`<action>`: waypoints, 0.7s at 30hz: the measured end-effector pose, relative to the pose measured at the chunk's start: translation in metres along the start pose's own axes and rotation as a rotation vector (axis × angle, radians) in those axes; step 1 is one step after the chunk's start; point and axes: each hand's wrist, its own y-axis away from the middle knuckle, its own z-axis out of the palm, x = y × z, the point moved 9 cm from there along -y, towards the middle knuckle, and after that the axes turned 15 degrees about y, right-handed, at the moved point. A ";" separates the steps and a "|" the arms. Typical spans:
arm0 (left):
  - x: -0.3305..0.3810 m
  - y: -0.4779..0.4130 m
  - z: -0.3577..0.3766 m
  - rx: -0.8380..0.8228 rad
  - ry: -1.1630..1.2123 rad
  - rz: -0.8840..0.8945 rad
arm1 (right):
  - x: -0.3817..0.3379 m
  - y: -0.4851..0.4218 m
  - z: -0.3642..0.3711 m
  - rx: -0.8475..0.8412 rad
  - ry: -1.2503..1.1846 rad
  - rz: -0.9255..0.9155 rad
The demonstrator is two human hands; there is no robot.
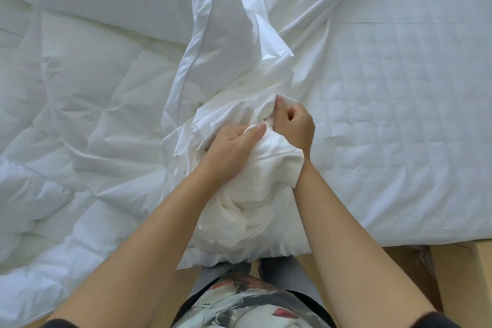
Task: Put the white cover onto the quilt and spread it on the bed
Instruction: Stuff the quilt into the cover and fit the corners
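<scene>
Closest in, a patterned shirt (247, 303) and grey trousers (292, 274) stand right against the near edge of the bed (399, 104), and two bare forearms reach forward over it. A strip of pale wooden frame (476, 266) shows below the bed's near right corner. Between the forearms, the white cover (253, 194) lies bunched in a crumpled heap at the middle of the near edge, part of it hanging over toward the trousers. The left hand (234, 146) grips the top of this heap, fingers wrapped into the cloth and the thumb lying flat across a fold. The right hand (292, 125), just beyond and touching the same bunch, is closed tight like a fist with a fold of the cover pinched at its fingertips. From the hands the cover runs in creased folds toward the far side, up the middle of the bed. The quilt (93, 104), puffy and stitched in squares, fills the left half of the bed, its piped border rising in a ridge beside the cover. The right half shows the flat quilted mattress top.
</scene>
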 end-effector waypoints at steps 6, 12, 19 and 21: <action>-0.007 -0.006 -0.009 0.123 -0.060 -0.045 | 0.021 0.061 -0.043 0.086 -0.150 -0.052; -0.020 -0.002 0.018 -0.105 -0.173 -0.128 | 0.037 0.088 -0.007 -0.384 -0.513 0.283; -0.010 0.007 0.023 -0.196 -0.403 0.104 | 0.052 0.085 0.004 -0.711 -0.346 0.368; 0.011 0.011 -0.002 -0.026 -0.358 0.339 | 0.056 0.078 0.006 -0.681 -0.305 0.398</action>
